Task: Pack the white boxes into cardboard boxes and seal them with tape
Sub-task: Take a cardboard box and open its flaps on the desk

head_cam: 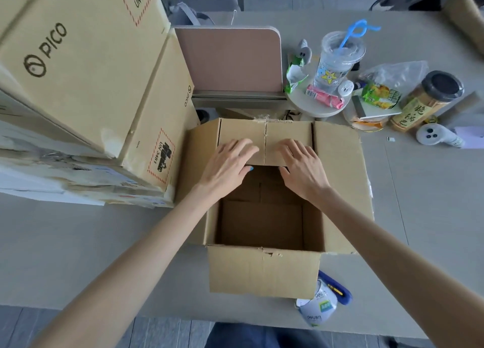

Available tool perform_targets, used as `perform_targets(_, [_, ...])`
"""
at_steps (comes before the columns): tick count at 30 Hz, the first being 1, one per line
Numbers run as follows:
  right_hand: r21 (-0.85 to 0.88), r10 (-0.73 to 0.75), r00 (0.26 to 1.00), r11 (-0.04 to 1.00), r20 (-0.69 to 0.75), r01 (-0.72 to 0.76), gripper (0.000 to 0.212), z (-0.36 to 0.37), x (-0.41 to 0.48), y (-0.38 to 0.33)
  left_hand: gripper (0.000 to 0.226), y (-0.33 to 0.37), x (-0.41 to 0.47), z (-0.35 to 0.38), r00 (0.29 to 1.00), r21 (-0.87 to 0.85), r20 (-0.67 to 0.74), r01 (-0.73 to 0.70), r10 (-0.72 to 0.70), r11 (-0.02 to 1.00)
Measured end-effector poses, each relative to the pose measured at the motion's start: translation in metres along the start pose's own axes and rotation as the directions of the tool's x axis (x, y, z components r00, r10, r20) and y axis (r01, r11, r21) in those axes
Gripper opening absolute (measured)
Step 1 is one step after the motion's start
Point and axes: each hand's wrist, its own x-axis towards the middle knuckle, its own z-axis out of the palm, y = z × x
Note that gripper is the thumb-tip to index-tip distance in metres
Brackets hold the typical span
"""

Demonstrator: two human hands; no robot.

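Observation:
An open cardboard box point(264, 269) stands on the grey table in front of me, and I see nothing inside it. Its far flap point(264, 138) is folded inward over the opening. My left hand point(227, 164) lies on the left half of that flap, fingers straight, thumb under the flap's edge. My right hand point(301, 165) presses the right half the same way. The side flaps point(337, 180) and the near flap stand open. A roll of clear tape point(317, 307) lies by the box's near right corner. No white boxes are plainly visible.
Large stacked PICO cartons point(78, 80) fill the left side, close against the box. A blue box cutter point(337, 287) lies beside the tape. A pink divider panel point(230, 59) stands behind. Cup point(337, 59), snacks, a jar point(427, 98) and a white device point(434, 136) crowd the back right.

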Motion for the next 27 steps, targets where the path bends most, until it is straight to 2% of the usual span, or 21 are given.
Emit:
perform_targets(3, [0.034,-0.087,0.983,0.995,-0.161,0.094,0.018,-0.006,0.0,0.01,0.025,-0.011,0.007,-0.01,0.995,-0.04,-0.059,-0.084,0.082,0.996])
perform_targets(6, [0.029,-0.135,0.935,0.988,-0.327,0.153,0.018,-0.02,0.018,0.02,0.014,-0.025,0.027,-0.029,0.972,-0.054,-0.19,-0.149,0.136,0.987])
perform_targets(9, [-0.021,-0.101,0.887,0.994,-0.45,0.103,0.02,-0.036,0.053,0.022,0.013,-0.037,0.06,-0.047,0.927,-0.008,-0.357,-0.126,0.115,0.992])
perform_targets(11, [-0.059,-0.052,0.879,0.998,-0.473,0.028,0.018,-0.04,0.079,0.025,0.019,-0.042,0.084,-0.051,0.893,0.01,-0.441,-0.092,0.087,0.996])
perform_targets(12, [-0.078,-0.013,0.89,0.997,-0.455,-0.026,0.024,-0.039,0.091,0.028,0.025,-0.046,0.095,-0.051,0.887,0.014,-0.457,-0.065,0.065,0.998])
perform_targets(14, [-0.108,0.09,0.936,0.985,-0.341,-0.134,0.05,-0.033,0.108,0.033,0.04,-0.055,0.109,-0.043,0.917,0.072,-0.399,0.036,-0.004,0.997])
perform_targets(16, [-0.112,0.178,0.958,0.972,-0.223,-0.206,0.074,-0.025,0.112,0.034,0.06,-0.063,0.112,-0.03,0.956,0.128,-0.27,0.155,-0.116,0.98])
perform_targets(18, [-0.081,0.227,0.965,0.968,-0.133,-0.239,0.088,-0.015,0.108,0.036,0.079,-0.068,0.103,-0.014,0.965,0.087,-0.136,0.238,-0.225,0.967])
perform_targets(23, [0.054,0.261,0.964,0.963,0.043,-0.263,0.094,0.013,0.079,0.042,0.097,-0.07,0.066,0.02,0.932,-0.103,0.139,0.349,-0.334,0.932])
perform_targets(27, [0.09,0.219,0.975,0.971,0.047,-0.223,0.089,0.018,0.063,0.039,0.102,-0.061,0.052,0.025,0.923,-0.101,0.144,0.373,-0.358,0.922])
